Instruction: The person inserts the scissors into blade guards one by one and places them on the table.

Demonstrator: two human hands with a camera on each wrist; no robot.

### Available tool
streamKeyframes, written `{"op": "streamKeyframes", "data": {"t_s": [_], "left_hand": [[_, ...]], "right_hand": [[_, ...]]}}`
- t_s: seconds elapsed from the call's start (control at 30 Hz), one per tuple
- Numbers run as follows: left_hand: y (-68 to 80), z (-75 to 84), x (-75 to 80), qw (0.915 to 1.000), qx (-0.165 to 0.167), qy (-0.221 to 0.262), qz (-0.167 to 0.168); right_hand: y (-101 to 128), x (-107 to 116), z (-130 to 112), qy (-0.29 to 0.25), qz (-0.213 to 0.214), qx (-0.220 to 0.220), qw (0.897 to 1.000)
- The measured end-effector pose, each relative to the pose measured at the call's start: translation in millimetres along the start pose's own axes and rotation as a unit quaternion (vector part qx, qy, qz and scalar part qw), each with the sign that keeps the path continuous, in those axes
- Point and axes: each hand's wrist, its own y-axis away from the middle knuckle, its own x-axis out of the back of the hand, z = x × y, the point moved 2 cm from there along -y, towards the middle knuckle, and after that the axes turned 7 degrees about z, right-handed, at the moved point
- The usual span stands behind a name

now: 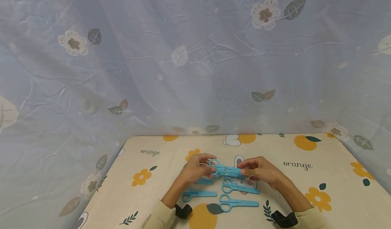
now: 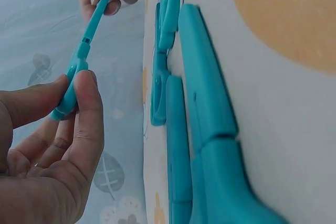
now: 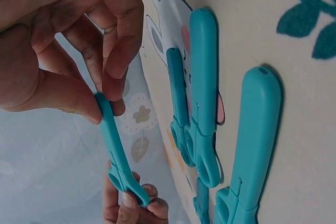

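Both hands hold one pair of light blue scissors (image 1: 228, 170) with its blades inside a matching cover, raised over the table. My left hand (image 1: 197, 169) pinches the handle loops between thumb and fingers, as the left wrist view shows. The covered tip of the scissors (image 3: 111, 132) is pinched by the thumb and fingers of my right hand (image 1: 265, 172). Below the hands lie several more covered blue scissors, among them one pair (image 1: 241, 188) under the right hand, one (image 1: 241, 203) nearer the front, and one (image 1: 201, 194) to the left.
A cream cloth (image 1: 305, 178) printed with orange flowers, leaves and a rabbit covers the table. Behind and at the sides hangs a grey-blue patterned sheet (image 1: 195, 96). Black bands (image 1: 284, 218) are worn on the wrists.
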Motion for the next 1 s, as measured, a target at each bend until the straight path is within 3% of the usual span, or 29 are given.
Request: {"op": "streamKeyframes", "data": {"t_s": [0.3,0.7,1.0], "left_hand": [[2.2,-6.9,23.1,0.9996,-0.006,-0.018,0.019],[6.1,-15.5,60.8,0.9982,-0.006,-0.035,0.047],[9.7,-24.8,80.3,0.9974,0.008,-0.023,0.068]], "right_hand": [[2,0,4,-0.006,-0.013,0.008,1.000],[14,18,18,0.021,0.019,0.002,1.000],[22,31,27,0.016,0.031,-0.020,0.999]]}}
